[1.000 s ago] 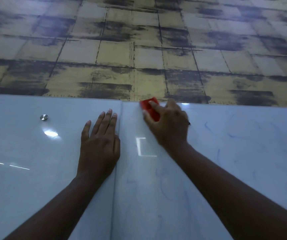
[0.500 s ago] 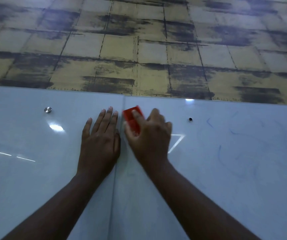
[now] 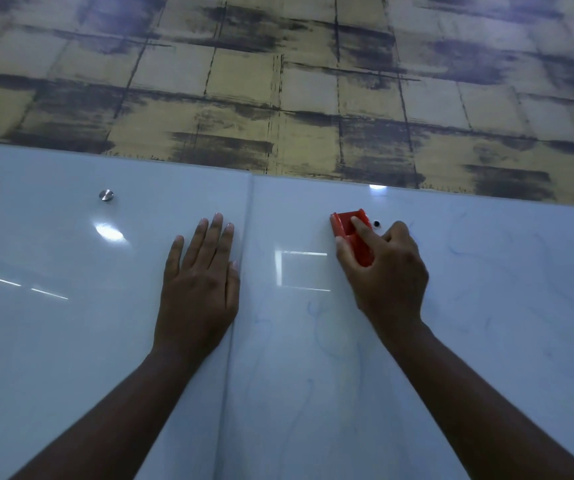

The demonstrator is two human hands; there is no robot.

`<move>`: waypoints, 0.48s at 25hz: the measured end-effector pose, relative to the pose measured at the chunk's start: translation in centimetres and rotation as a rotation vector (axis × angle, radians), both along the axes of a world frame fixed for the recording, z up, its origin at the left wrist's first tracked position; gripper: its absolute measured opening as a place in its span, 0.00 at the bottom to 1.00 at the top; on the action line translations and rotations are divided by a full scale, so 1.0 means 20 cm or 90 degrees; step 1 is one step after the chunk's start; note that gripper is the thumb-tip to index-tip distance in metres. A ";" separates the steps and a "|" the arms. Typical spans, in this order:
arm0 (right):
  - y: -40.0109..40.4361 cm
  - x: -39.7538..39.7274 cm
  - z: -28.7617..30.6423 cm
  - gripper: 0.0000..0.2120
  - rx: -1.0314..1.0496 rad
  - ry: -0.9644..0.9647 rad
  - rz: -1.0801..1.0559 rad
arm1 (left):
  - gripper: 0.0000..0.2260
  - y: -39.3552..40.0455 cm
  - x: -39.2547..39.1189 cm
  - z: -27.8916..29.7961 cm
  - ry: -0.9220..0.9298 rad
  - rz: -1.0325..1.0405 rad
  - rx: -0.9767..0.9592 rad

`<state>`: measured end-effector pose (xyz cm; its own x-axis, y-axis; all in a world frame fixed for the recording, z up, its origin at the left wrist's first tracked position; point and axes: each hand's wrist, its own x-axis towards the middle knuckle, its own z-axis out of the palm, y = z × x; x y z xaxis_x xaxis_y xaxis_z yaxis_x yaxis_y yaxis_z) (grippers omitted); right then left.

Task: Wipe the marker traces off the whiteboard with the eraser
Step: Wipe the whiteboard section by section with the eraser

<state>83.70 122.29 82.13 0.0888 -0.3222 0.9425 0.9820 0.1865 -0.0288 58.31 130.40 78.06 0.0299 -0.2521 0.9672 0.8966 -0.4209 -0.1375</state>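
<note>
A glossy whiteboard (image 3: 71,341) fills the lower part of the head view, split by a vertical seam (image 3: 240,306) into two panels. Faint blue marker traces (image 3: 327,337) curl across the right panel. My right hand (image 3: 385,268) is closed around a red eraser (image 3: 349,230), pressing it flat on the right panel near the board's top edge. My left hand (image 3: 199,282) lies flat with fingers spread on the left panel, just left of the seam, holding nothing.
A round metal mount (image 3: 106,195) sits on the left panel near the top edge. A small dark hole (image 3: 376,223) shows just right of the eraser. Above the board is a wall (image 3: 278,81) with a yellow and dark block pattern.
My right hand slid the eraser left to the seam, then back right to beside the dark hole. My left hand stayed flat in place.
</note>
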 end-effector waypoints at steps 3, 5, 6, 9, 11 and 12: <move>0.02 -0.07 -0.02 0.23 -0.010 0.028 0.018 | 0.27 -0.01 0.00 -0.04 0.001 -0.008 -0.008; 0.03 -0.19 -0.03 0.23 -0.025 0.003 0.021 | 0.27 -0.01 0.00 -0.07 0.007 -0.002 -0.017; 0.04 -0.25 -0.05 0.23 -0.036 -0.039 0.020 | 0.27 -0.02 0.01 -0.10 0.011 -0.003 -0.018; 0.05 -0.40 -0.24 0.25 -0.083 -0.199 -0.006 | 0.27 -0.01 0.00 -0.17 0.030 -0.007 -0.020; 0.02 -0.40 -0.39 0.26 -0.107 -0.256 -0.030 | 0.27 -0.01 -0.01 -0.23 0.034 -0.009 -0.027; 0.00 -0.37 -0.44 0.25 -0.113 -0.270 -0.049 | 0.27 -0.02 -0.01 -0.26 0.037 -0.007 -0.031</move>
<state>76.32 122.26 73.42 -0.3347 -0.1433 0.9314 0.9245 0.1417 0.3540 58.12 130.07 72.78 0.0832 -0.2055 0.9751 0.8828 -0.4387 -0.1678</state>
